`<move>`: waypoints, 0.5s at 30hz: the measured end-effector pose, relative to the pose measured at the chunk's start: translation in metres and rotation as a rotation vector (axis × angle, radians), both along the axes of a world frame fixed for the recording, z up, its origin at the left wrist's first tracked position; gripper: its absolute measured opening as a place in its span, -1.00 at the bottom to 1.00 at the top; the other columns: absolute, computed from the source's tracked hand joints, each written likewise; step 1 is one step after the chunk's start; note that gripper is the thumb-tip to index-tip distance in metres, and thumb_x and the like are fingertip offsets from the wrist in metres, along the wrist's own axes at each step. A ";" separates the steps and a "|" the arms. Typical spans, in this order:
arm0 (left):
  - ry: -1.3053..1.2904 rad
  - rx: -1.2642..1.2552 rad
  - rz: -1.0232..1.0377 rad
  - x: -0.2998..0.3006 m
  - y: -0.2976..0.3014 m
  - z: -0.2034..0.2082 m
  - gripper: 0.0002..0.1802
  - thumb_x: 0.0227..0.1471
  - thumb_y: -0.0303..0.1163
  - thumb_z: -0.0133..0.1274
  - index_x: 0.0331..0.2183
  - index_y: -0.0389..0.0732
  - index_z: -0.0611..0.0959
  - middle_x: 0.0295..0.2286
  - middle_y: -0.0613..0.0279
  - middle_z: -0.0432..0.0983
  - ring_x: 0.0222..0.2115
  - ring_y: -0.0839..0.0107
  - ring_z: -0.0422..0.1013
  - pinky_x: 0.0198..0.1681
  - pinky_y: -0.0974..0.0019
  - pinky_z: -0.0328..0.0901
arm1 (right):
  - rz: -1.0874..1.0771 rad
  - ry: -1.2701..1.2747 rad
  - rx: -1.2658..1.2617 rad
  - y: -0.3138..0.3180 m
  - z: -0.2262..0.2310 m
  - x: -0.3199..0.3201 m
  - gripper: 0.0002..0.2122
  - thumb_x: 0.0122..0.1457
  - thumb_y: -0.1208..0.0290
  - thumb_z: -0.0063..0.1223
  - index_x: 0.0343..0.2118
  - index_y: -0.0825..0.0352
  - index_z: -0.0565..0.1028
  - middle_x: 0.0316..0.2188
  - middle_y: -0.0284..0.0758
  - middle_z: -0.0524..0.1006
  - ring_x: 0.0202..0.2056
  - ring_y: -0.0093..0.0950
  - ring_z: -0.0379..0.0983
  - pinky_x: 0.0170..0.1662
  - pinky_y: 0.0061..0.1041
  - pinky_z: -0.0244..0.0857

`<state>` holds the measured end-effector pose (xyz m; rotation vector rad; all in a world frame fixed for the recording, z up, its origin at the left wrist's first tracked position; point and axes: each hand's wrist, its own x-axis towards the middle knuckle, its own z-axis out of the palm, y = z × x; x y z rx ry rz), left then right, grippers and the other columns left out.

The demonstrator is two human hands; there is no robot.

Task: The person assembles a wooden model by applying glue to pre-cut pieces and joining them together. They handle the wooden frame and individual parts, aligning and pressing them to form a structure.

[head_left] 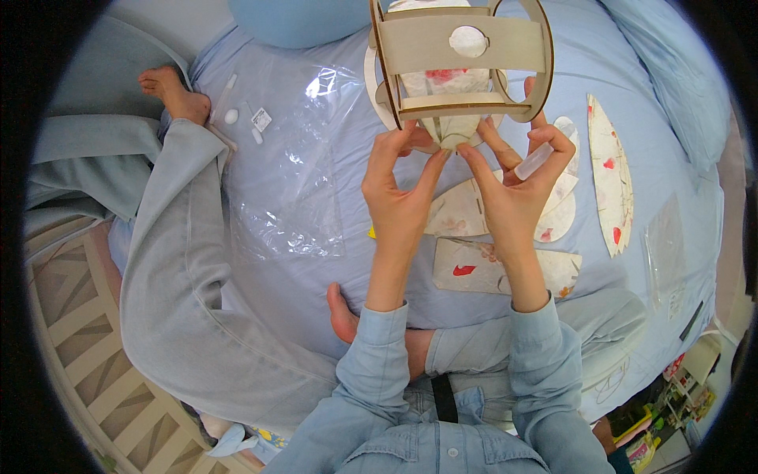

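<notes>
In front of me a light plywood frame (418, 46) with curved sides and a round hole in its panel stands at the top of the view. Patterned paper with red petals (454, 118) narrows to a point at its lower edge. My left hand (395, 189) and my right hand (517, 201) pinch that tip between thumbs and fingers, thumbs almost meeting. A whitish translucent tube (534, 162) is also tucked between fingers of my right hand. Below and beside the hands lie cut paper pieces: a wide strip (517, 272), a rounded one (559, 217) and a long toothed one (612, 182).
A crinkled clear plastic bag (292, 182) covers the sheet on the left, with a small white round piece (231, 116) near it. A blue rounded object (304, 17) sits at the far edge. Another clear bag (667, 245) and a dark thin stick (692, 321) lie at right.
</notes>
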<state>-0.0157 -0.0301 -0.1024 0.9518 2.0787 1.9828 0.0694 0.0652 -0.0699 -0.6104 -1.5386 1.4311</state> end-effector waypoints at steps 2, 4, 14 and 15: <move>0.001 -0.013 -0.004 -0.002 -0.001 -0.001 -0.30 -0.06 -0.70 0.29 0.15 -0.24 0.52 -0.17 0.24 0.58 -0.15 0.47 0.49 -0.02 0.31 0.35 | 0.016 0.005 0.066 0.003 -0.005 0.000 -0.38 -0.03 0.81 0.28 -0.09 0.17 0.08 0.38 0.00 0.03 0.15 -0.21 0.44 0.17 -0.33 0.46; -0.010 -0.002 -0.005 -0.002 -0.001 -0.001 -0.29 -0.06 -0.69 0.29 0.16 -0.23 0.51 -0.16 0.23 0.59 -0.15 0.46 0.50 -0.02 0.31 0.35 | 0.021 0.007 0.106 0.005 -0.008 0.000 -0.36 -0.05 0.83 0.29 -0.10 0.17 0.08 0.38 0.00 0.05 0.16 -0.24 0.44 0.14 -0.40 0.50; -0.025 -0.027 0.075 0.004 0.004 0.012 -0.52 -0.06 -0.56 0.31 -0.04 -0.21 0.59 -0.25 0.27 0.63 -0.20 0.44 0.49 -0.12 0.33 0.27 | 0.032 -0.005 0.031 0.002 -0.003 -0.001 -0.42 0.00 0.81 0.23 -0.10 0.21 0.08 0.39 0.00 0.03 0.11 -0.25 0.49 0.19 -0.32 0.44; -0.040 -0.027 0.068 0.003 0.004 0.012 -0.53 -0.06 -0.56 0.31 -0.05 -0.21 0.59 -0.26 0.27 0.64 -0.21 0.44 0.49 -0.12 0.33 0.27 | 0.044 0.001 0.021 0.002 -0.001 -0.001 -0.45 0.03 0.80 0.21 -0.10 0.23 0.07 0.40 0.00 0.02 0.11 -0.23 0.48 0.22 -0.27 0.41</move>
